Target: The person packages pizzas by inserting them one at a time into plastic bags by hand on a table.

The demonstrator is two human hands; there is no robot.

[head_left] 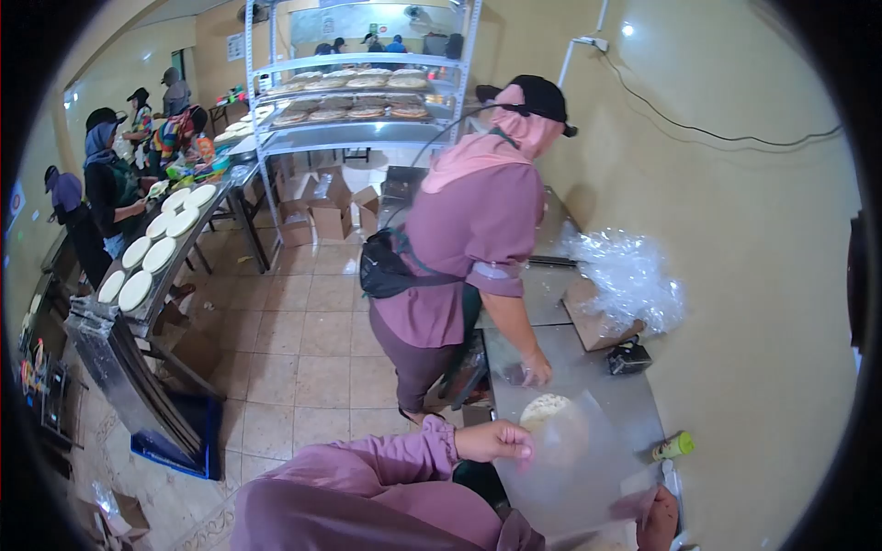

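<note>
My left hand [496, 443] is closed, its fingertips pinching one edge of a clear plastic bag [574, 468]. At the lower right, my right hand [657, 519] is closed on the other side of the bag, partly cut off by the frame edge. The bag is spread between my hands above the metal table [514, 354]. A round, pale flatbread [544, 405] shows at the bag's far edge, partly behind the film; whether it is inside or beneath I cannot tell. A co-worker's hand [536, 369] is just beyond it.
The co-worker [478, 216] stands along the table. A heap of clear plastic [625, 280] sits by the wall, near a small black device [628, 357] and a green-capped bottle [675, 446]. Round dough discs [158, 254] lie on a table at left; a rack [358, 138] stands behind.
</note>
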